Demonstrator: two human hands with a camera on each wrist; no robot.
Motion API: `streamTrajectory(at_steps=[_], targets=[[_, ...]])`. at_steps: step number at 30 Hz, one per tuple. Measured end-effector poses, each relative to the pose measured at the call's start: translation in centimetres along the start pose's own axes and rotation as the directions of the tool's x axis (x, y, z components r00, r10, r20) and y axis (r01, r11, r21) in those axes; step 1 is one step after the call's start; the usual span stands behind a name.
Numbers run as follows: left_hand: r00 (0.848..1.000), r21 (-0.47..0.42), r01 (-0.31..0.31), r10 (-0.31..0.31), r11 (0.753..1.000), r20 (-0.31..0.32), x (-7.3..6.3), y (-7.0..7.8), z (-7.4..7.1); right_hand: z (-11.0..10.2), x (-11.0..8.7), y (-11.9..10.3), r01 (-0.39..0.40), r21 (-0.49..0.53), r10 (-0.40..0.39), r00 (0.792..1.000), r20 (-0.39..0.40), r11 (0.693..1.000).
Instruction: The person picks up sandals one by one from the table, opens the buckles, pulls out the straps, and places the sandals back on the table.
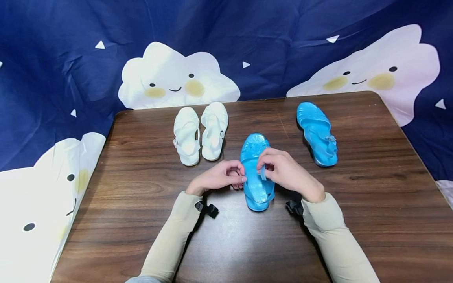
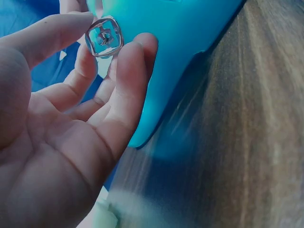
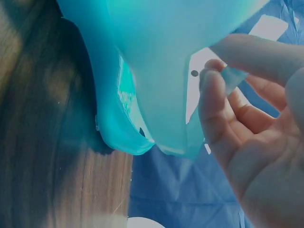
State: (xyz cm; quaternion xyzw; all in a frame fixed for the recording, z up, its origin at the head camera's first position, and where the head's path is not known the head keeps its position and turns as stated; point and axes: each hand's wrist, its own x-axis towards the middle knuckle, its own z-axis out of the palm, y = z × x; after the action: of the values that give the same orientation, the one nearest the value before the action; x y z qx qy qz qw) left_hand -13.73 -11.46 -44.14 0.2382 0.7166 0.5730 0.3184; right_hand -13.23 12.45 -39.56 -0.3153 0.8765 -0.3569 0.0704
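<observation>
A blue jelly sandal (image 1: 256, 192) lies at the middle of the table, toe pointing away from me, between my two hands. My left hand (image 1: 221, 175) is at its left side. In the left wrist view, the thumb and a finger pinch a squarish metal buckle (image 2: 104, 37) at the sandal's edge. From the right, my right hand (image 1: 286, 171) pinches the translucent blue strap (image 1: 263, 173) above the footbed. In the right wrist view, the strap's end (image 3: 233, 78) sticks out between thumb and fingers. The strap and buckle are apart.
A second blue sandal (image 1: 316, 135) lies at the back right, its buckle by the heel. Two white sandals (image 1: 188, 151) (image 1: 211, 153) lie side by side at the back left. Behind the brown wooden table (image 1: 141, 177) hangs a dark blue cloud-print cloth (image 1: 269, 39).
</observation>
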Motion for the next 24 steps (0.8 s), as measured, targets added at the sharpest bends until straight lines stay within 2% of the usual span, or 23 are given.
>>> streamTrajectory(at_steps=[9,19,24], targets=[[1.000,-0.001,0.022,-0.022,1.000,-0.014,0.0,-0.1,0.0,0.9,0.3,0.1,0.011,-0.029,-0.011,1.000,0.019,1.000],[0.999,0.013,0.048,-0.048,0.999,-0.026,0.0,0.2,0.1,1.8,0.5,-0.1,0.062,-0.047,-0.061,0.998,0.033,0.997],[0.994,-0.004,0.102,-0.102,0.995,-0.030,0.0,0.2,0.2,1.9,0.6,-0.2,0.043,-0.034,-0.040,0.996,0.077,0.999]])
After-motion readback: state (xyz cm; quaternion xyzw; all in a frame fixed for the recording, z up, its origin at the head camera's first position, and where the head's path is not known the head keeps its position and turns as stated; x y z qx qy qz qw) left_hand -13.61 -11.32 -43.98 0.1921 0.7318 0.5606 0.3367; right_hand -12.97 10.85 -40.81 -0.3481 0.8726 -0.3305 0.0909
